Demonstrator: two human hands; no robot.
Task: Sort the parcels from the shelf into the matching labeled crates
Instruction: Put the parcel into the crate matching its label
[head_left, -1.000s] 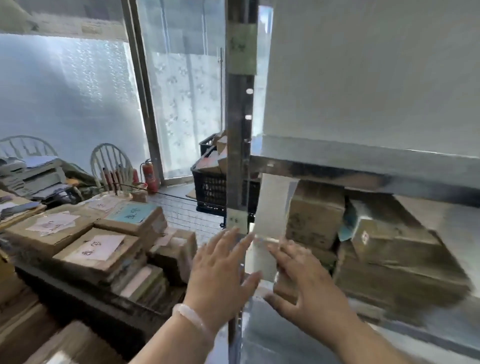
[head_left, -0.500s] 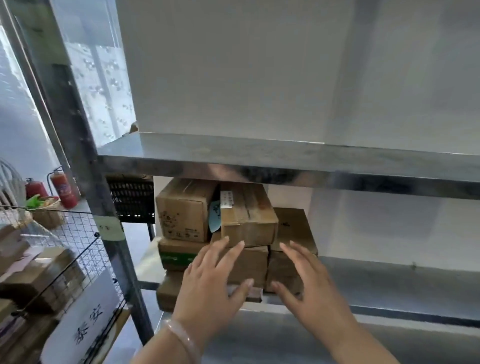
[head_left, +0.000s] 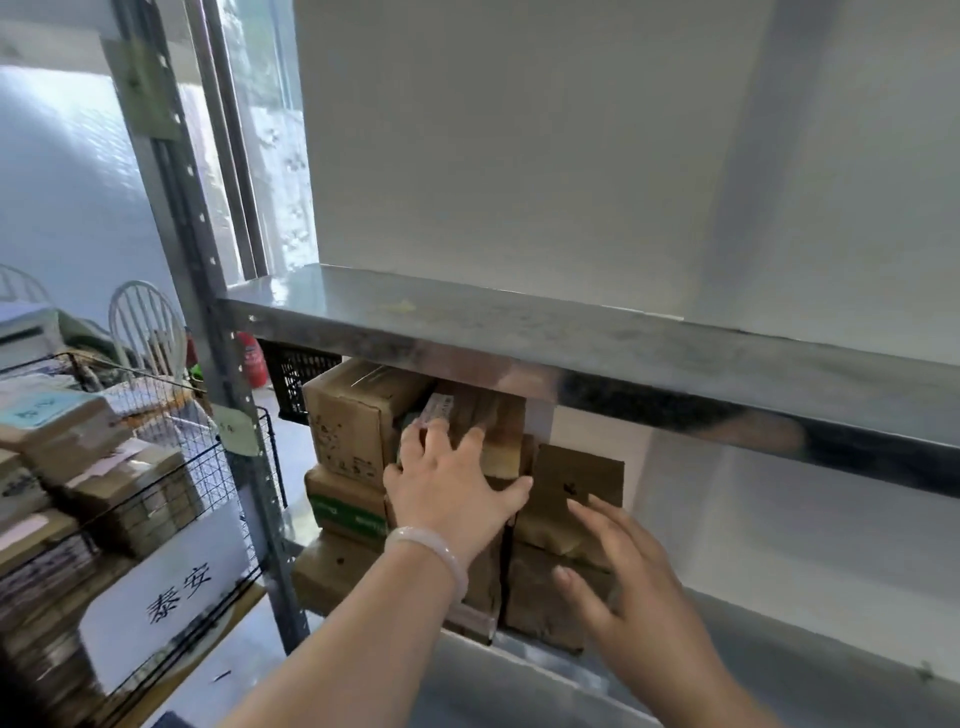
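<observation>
Both hands have come further in since the earlier frame. The left hand (head_left: 447, 488) lies with straight fingers on the top middle parcel (head_left: 488, 426) of the stack on the shelf (head_left: 831, 691); its grip is open and holds nothing. The right hand (head_left: 623, 587) is open too, just beside the lower parcels (head_left: 545, 592). The labeled wire crate (head_left: 208, 467) at the left holds parcels already, but several remain, so I judge much sorting is left.

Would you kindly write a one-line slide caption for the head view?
Left hand rests open on a stacked parcel under the metal shelf; right hand hovers open before lower parcels.
</observation>
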